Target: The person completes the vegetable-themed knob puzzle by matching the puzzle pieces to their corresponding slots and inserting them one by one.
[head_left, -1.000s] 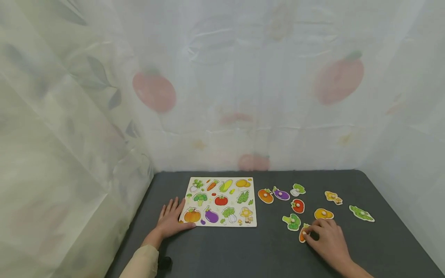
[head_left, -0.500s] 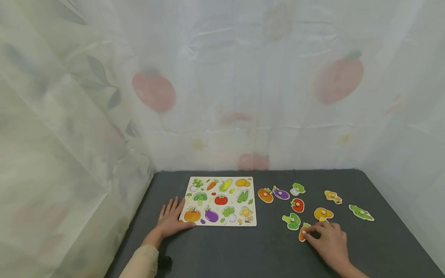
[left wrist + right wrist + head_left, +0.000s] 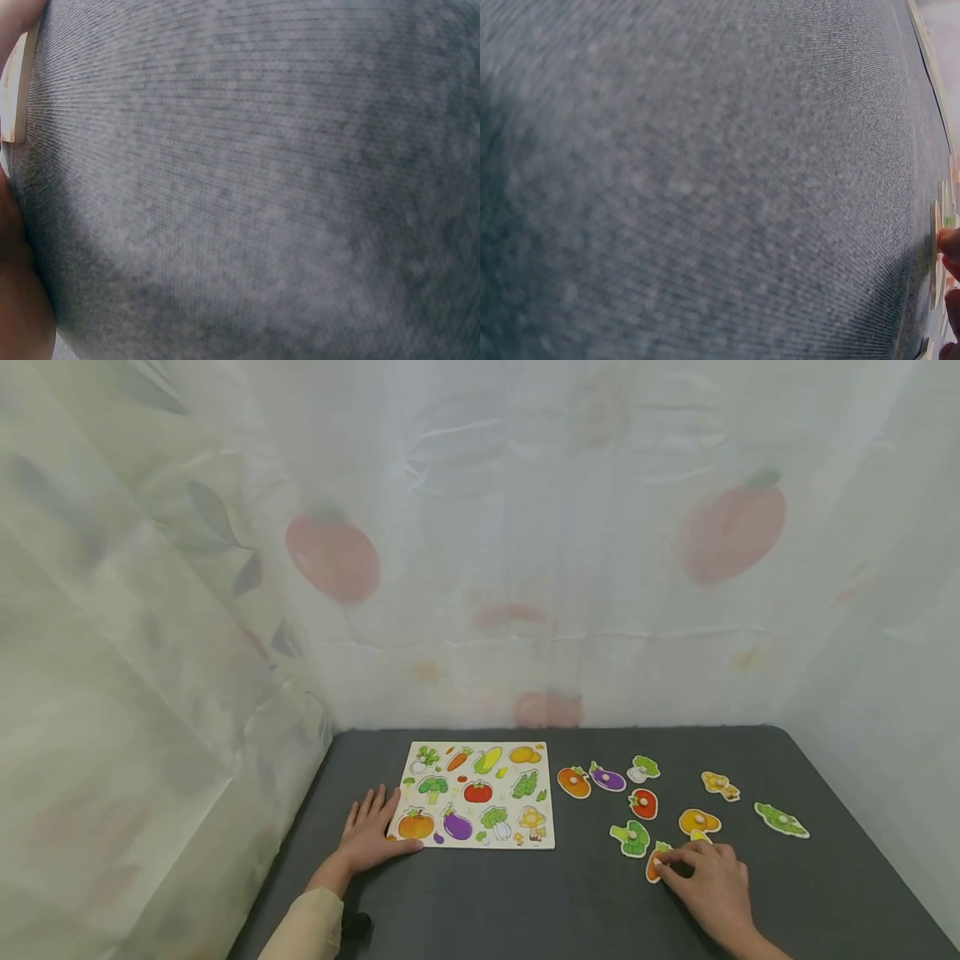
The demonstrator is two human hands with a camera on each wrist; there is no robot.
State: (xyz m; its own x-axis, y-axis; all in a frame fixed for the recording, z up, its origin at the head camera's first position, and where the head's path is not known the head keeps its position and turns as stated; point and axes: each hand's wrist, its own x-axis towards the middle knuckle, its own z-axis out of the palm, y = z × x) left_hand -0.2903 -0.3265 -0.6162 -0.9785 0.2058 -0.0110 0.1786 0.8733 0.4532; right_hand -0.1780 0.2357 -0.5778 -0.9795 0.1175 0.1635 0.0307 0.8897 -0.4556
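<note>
The white puzzle board (image 3: pixel 456 800) with printed vegetables lies flat on the dark table. My left hand (image 3: pixel 367 839) rests at its lower left corner, fingers spread along the left side and thumb along the front edge. Right of the board, my right hand (image 3: pixel 708 881) pinches the knob of the carrot puzzle piece (image 3: pixel 652 872) between thumb and index finger. That piece appears to lie on the table. A yellow piece (image 3: pixel 701 836) is mostly hidden behind the right hand. In the right wrist view, only fingertips (image 3: pixel 950 244) and thin piece edges show at the right border.
Around the right hand lie more knobbed pieces: broccoli (image 3: pixel 637 847), tomato (image 3: pixel 648 810), potato (image 3: pixel 687 821), peas (image 3: pixel 791 827), mushroom (image 3: pixel 712 782), bok choy (image 3: pixel 647 765), eggplant (image 3: pixel 615 783) and pumpkin (image 3: pixel 570 789). A small black object (image 3: pixel 357 927) sits beside the left sleeve.
The right hand has shifted very slightly, uncovering the tip of the yellow piece. It keeps pinching the carrot piece. The left hand and the board have not moved.
</note>
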